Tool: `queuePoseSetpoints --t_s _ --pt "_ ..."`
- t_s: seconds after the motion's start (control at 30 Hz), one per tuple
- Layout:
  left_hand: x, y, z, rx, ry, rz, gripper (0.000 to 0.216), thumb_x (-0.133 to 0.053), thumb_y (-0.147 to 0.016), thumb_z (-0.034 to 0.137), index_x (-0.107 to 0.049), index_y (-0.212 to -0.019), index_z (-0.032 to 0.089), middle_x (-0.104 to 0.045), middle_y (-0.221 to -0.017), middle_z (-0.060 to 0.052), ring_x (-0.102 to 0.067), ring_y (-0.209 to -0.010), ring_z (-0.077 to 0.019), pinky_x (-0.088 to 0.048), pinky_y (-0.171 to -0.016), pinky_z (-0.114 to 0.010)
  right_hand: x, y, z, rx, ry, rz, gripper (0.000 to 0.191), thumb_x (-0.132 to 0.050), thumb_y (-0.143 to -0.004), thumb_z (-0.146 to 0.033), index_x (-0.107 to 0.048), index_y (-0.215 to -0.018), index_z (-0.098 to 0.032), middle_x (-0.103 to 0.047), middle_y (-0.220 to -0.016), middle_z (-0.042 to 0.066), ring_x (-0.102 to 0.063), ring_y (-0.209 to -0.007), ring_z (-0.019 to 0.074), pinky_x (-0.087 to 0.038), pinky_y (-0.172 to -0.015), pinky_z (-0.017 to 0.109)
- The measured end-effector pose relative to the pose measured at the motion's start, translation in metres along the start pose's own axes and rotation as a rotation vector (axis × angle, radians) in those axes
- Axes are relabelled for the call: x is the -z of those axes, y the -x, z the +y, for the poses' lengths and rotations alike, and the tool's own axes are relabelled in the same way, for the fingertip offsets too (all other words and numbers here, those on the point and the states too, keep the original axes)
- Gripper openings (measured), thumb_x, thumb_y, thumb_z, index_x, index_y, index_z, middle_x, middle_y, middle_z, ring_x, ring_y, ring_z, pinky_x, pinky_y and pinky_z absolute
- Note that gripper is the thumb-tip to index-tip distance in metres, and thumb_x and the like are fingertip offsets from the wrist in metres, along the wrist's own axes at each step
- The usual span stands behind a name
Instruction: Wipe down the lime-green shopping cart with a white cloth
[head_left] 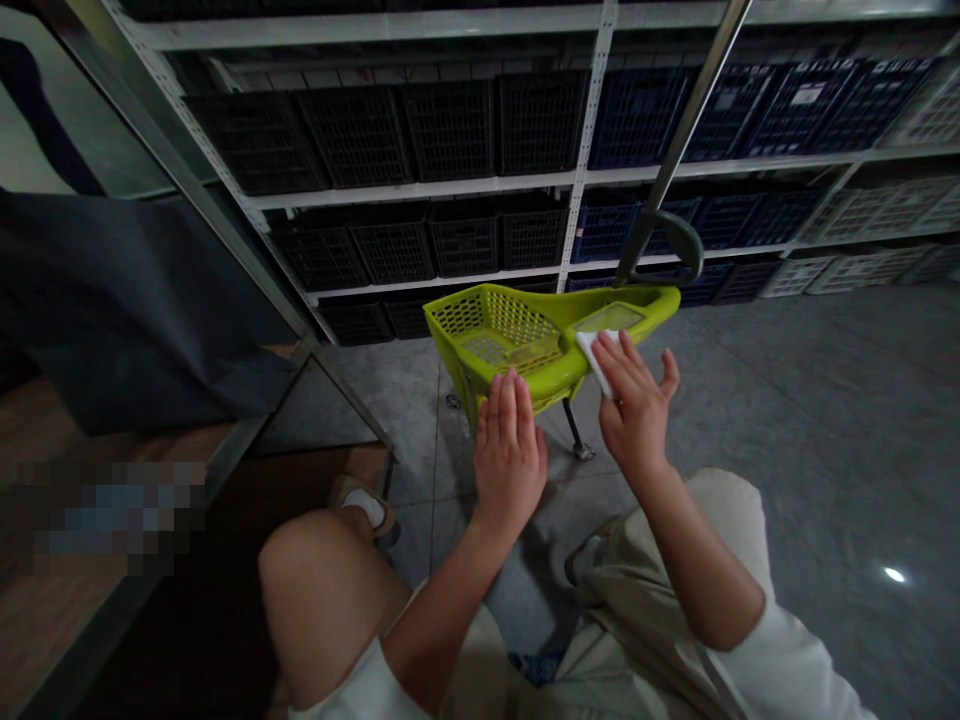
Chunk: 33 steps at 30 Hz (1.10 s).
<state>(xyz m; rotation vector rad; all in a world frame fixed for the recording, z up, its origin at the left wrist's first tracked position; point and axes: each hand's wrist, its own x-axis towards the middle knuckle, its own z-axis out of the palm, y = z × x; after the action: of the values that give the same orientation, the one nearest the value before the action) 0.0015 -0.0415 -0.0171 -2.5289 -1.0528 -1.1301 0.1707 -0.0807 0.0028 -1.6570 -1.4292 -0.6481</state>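
Observation:
In front of my knees stands a lime-green plastic shopping cart (551, 378) with a perforated basket and dark legs on casters. My left hand (511, 450) lies flat against its near rim, fingers stretched out and together, holding nothing. With my right hand (634, 395) I press a folded white cloth (598, 362) onto the rim further right. The fingers lie over the cloth, and the little finger sticks out to the side. Beside the cloth, a clear panel (611, 318) is set in the cart's top. A dark grey handle (679, 245) rises behind it.
Behind the cart, white metal shelving (420, 188) holds black crates (450, 125) and blue crates (637, 115). A metal pole (694, 110) slants up from the handle. At left stands a metal-framed table (217, 480) with dark fabric (150, 300) above. Grey tiles (810, 420) cover the floor.

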Motion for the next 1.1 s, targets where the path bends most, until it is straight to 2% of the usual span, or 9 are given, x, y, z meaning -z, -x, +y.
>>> queuePoseSetpoints --t_s 0.13,0.23,0.37,0.53,0.63,0.77,0.87,1.0,1.1 --pt "-0.004 0.001 0.002 0.015 -0.003 0.026 0.075 -0.049 -0.096 0.019 -0.01 -0.158 0.003 -0.038 -0.158 -0.025 -0.023 -0.153 -0.0305 -0.036 -0.119 -0.05 0.003 0.009 -0.039 0.099 -0.112 -0.137 0.066 -0.039 -0.082 -0.007 -0.049 -0.145 -0.027 -0.057 -0.147 0.004 -0.047 -0.142 0.0213 -0.011 -0.124 0.051" --pt "-0.005 0.001 0.002 0.022 0.005 0.034 0.072 -0.046 -0.096 0.018 -0.012 -0.158 0.005 -0.039 -0.157 -0.024 -0.025 -0.153 -0.0301 -0.037 -0.119 -0.049 0.006 0.015 -0.052 0.174 -0.149 -0.189 0.065 -0.038 -0.084 -0.008 -0.048 -0.146 -0.026 -0.056 -0.148 0.005 -0.045 -0.143 0.0204 -0.012 -0.124 0.049" --pt "-0.001 -0.001 0.0 0.013 0.016 0.009 0.073 -0.046 -0.096 0.017 -0.012 -0.159 0.007 -0.036 -0.159 -0.023 -0.025 -0.153 -0.03 -0.036 -0.12 -0.049 0.006 0.009 -0.024 0.206 -0.134 -0.197 0.066 -0.039 -0.084 -0.008 -0.048 -0.146 -0.027 -0.055 -0.148 0.004 -0.047 -0.142 0.0215 -0.014 -0.123 0.05" --pt "0.001 0.0 0.0 0.009 0.013 -0.012 0.078 -0.049 -0.095 0.015 -0.007 -0.159 0.005 -0.035 -0.16 -0.024 -0.022 -0.154 -0.0301 -0.034 -0.12 -0.048 0.002 -0.003 0.01 0.042 -0.029 -0.042 0.063 -0.04 -0.083 -0.008 -0.054 -0.141 -0.029 -0.06 -0.144 0.003 -0.047 -0.142 0.0235 -0.016 -0.122 0.053" --pt "-0.002 0.0 0.001 0.006 0.005 -0.003 0.078 -0.05 -0.094 0.016 -0.008 -0.158 0.003 -0.035 -0.159 -0.025 -0.02 -0.154 -0.03 -0.034 -0.121 -0.048 0.002 0.0 -0.007 0.015 -0.039 -0.044 0.064 -0.04 -0.083 -0.007 -0.054 -0.142 -0.028 -0.059 -0.145 0.004 -0.048 -0.141 0.0227 -0.015 -0.122 0.053" --pt "-0.007 0.001 0.002 0.032 0.02 0.029 0.071 -0.044 -0.097 0.018 -0.011 -0.158 0.006 -0.037 -0.159 -0.023 -0.024 -0.153 -0.0289 -0.035 -0.12 -0.05 0.007 0.011 -0.047 0.132 -0.137 -0.187 0.066 -0.04 -0.084 -0.007 -0.048 -0.146 -0.027 -0.056 -0.148 0.005 -0.046 -0.142 0.0207 -0.014 -0.124 0.049" --pt "-0.008 0.001 0.001 0.037 0.032 0.036 0.068 -0.042 -0.098 0.018 -0.012 -0.158 0.009 -0.038 -0.159 -0.021 -0.025 -0.153 -0.0281 -0.036 -0.12 -0.05 0.009 0.015 -0.056 0.185 -0.15 -0.204 0.065 -0.039 -0.086 -0.008 -0.046 -0.147 -0.026 -0.055 -0.148 0.005 -0.046 -0.142 0.0202 -0.013 -0.124 0.049" --pt "-0.004 -0.001 0.0 0.026 0.026 0.025 0.072 -0.046 -0.096 0.018 -0.012 -0.158 0.008 -0.037 -0.159 -0.022 -0.025 -0.153 -0.0293 -0.036 -0.12 -0.049 0.008 0.011 -0.034 0.223 -0.121 -0.235 0.067 -0.039 -0.084 -0.008 -0.045 -0.148 -0.027 -0.053 -0.15 0.005 -0.046 -0.142 0.021 -0.013 -0.124 0.051" --pt "0.0 -0.001 0.0 0.014 0.022 0.004 0.073 -0.046 -0.096 0.016 -0.01 -0.159 0.007 -0.035 -0.16 -0.023 -0.024 -0.153 -0.0299 -0.035 -0.12 -0.049 0.005 0.004 -0.008 0.178 -0.088 -0.165 0.068 -0.039 -0.083 -0.006 -0.047 -0.147 -0.029 -0.056 -0.148 0.003 -0.046 -0.142 0.0212 -0.011 -0.124 0.053"
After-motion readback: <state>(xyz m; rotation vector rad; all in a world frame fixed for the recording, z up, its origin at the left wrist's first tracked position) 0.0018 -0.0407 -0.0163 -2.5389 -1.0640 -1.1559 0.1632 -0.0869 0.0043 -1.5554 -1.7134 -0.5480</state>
